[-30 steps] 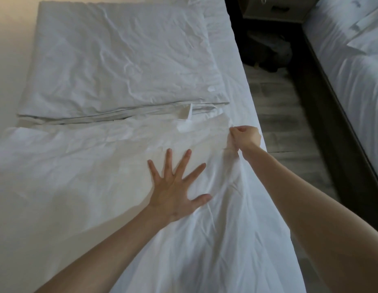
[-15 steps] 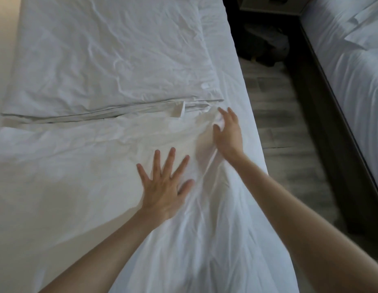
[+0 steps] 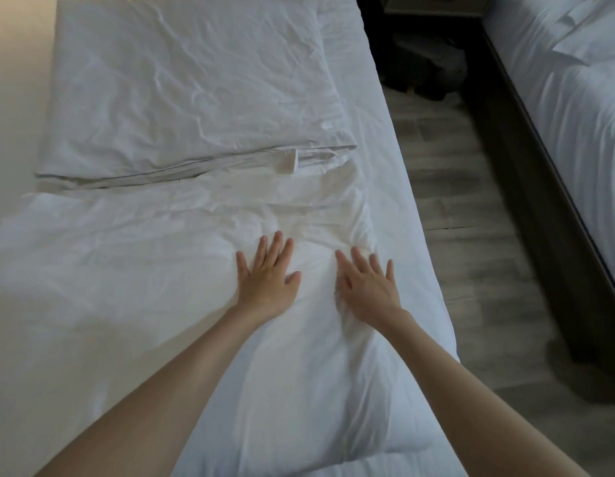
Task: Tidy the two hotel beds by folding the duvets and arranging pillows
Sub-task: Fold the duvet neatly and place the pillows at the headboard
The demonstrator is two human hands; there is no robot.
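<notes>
The left hand (image 3: 266,277) and right hand (image 3: 366,284) are lying flat side by side, fingers spread and gripping nothing, pressing the white duvet (image 3: 127,287) beneath them, apparently to smooth its fold, while the pillow (image 3: 182,84) is resting just beyond their fingertips.
</notes>
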